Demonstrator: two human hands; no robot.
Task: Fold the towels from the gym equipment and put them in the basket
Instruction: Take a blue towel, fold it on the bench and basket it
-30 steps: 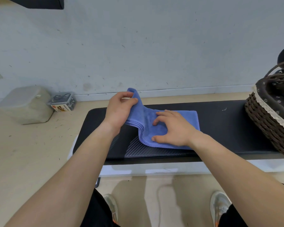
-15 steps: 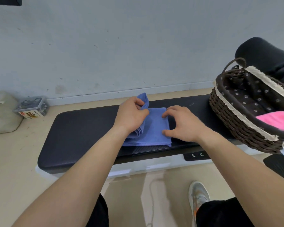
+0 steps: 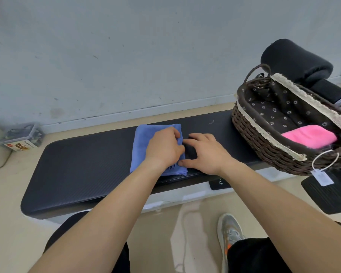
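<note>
A blue towel lies folded into a small rectangle on the black padded bench. My left hand rests on its right half, fingers curled over the towel's right edge. Just to the right, my right hand arches over the bench, its thumb touching the towel's near right corner and its fingers spread. At the bench's right end stands a brown wicker basket with a dark flowered lining. A folded pink towel lies inside it.
A black foam roller pad rises behind the basket. A white tag hangs from the basket's front. A clear box sits on the floor by the wall at left. My shoe and a black mat are below the bench.
My left hand carried the towel's left end over to the right and laid it down, making a smaller fold. My right hand slid off the towel to its right edge. The view swung right.
</note>
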